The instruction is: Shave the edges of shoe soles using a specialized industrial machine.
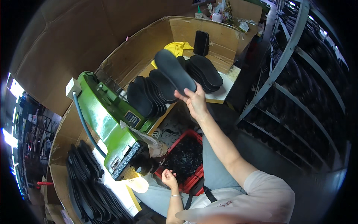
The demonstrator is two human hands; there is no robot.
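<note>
We hold one black sole (174, 71) up in the right hand (194, 101), fingers pinched on its near end, at about 12 o'clock from us, over the fanned rows of soles. Left hand (169, 178) sits low at 6 o'clock by the rim of the red crate (194, 179), fingers loosely curled; we can't tell whether it grips anything small. Crate holds dark scrap, so trimming looks well under way, our judgement. Fanned row (147, 95) and the further pile (205, 72) lie on the white bench (223, 89) at 12 to 1 o'clock, inside the cardboard screen (220, 35); these look like one batch, the sole in hand belonging with it. Another heap of soles (87, 179) lies at 8 o'clock beside the green machine (108, 119). Which heap is done and which is pending we can't tell. Both are large, so we judge the job mid-run.
</note>
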